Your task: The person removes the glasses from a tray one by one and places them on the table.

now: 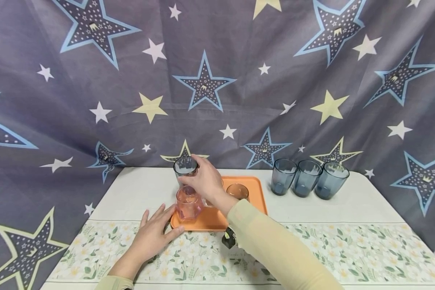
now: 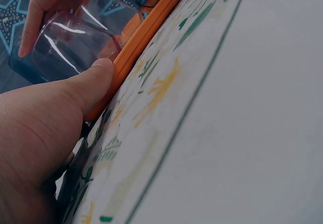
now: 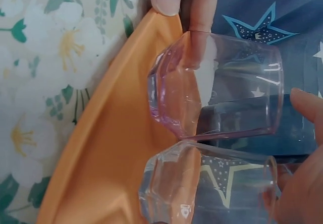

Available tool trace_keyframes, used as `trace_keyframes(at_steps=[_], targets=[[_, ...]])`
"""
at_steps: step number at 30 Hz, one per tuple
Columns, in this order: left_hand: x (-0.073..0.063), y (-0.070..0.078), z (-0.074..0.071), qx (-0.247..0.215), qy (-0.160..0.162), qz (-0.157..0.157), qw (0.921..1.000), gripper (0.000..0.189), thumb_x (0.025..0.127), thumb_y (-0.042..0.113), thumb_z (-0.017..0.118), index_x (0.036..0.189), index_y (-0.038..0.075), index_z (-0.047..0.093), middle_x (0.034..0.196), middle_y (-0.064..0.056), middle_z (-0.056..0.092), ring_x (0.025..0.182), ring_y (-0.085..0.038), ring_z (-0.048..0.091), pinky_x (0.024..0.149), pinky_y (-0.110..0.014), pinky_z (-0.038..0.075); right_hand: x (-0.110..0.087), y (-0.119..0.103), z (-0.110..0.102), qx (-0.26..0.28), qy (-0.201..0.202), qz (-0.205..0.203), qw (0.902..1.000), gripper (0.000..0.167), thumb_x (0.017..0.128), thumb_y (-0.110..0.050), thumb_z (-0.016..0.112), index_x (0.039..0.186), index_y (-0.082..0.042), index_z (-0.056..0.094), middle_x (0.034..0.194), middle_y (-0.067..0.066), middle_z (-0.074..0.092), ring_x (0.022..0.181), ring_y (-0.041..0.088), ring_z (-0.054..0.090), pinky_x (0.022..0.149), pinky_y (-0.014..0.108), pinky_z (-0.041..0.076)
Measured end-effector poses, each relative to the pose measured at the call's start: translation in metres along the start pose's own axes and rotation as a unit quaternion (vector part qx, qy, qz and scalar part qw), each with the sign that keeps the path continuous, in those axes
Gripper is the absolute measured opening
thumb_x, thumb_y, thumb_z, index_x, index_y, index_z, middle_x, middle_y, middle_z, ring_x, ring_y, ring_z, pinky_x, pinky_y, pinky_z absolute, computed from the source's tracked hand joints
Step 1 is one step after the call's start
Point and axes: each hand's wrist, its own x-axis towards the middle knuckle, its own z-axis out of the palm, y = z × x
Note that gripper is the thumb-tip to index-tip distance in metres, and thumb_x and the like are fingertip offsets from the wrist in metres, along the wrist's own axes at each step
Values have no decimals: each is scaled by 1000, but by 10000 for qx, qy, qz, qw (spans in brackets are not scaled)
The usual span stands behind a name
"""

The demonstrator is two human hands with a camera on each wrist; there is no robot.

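We see the right hand pinching 1 blue glass, the left hand, fingers spread, touching the tray.

Dk grey star-print curtain in bkgd; floral strip across wht tbl.

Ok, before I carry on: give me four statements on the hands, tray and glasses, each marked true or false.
1. The pink glass stands on the orange tray. True.
2. The right hand is empty. False: the right hand grips a blue glass.
3. Three other blue glasses stand to the right of the tray. True.
4. The left hand holds the pink glass in the air. False: the left hand is at the tray's near-left corner.
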Motion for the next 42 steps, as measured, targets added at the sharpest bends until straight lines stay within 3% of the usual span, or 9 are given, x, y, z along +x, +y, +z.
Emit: trace_keyframes(at_steps=[18, 31, 42], targets=[[-1, -3, 3, 33, -8, -8, 10000, 86, 104, 63, 69, 165, 4, 51, 166, -20, 52, 161, -47, 34, 127, -78, 0, -4, -23, -28, 384, 291, -322, 9983, 91, 86, -43, 98, 164, -21, 56, 150, 4, 65, 136, 25, 64, 114, 43, 53], [-2, 0, 2, 0, -52, -22, 10000, 85, 105, 62, 69, 165, 4, 51, 166, -19, 51, 161, -47, 33, 127, -77, -1, -19, -38, -65, 998, 287, -474, 9935, 89, 89, -38, 97, 165, -23, 54, 144, 0, 64, 106, 15, 67, 90, 36, 59], [0, 0, 0, 7, -28, 11, 10000, 86, 105, 62, 69, 166, 4, 50, 166, -22, 51, 161, -48, 32, 127, -77, -2, -35, -42, -96, 1238, 83, -468, 9912, 88, 91, -38, 95, 166, -27, 52, 144, -2, 61, 112, 18, 68, 95, 38, 61]])
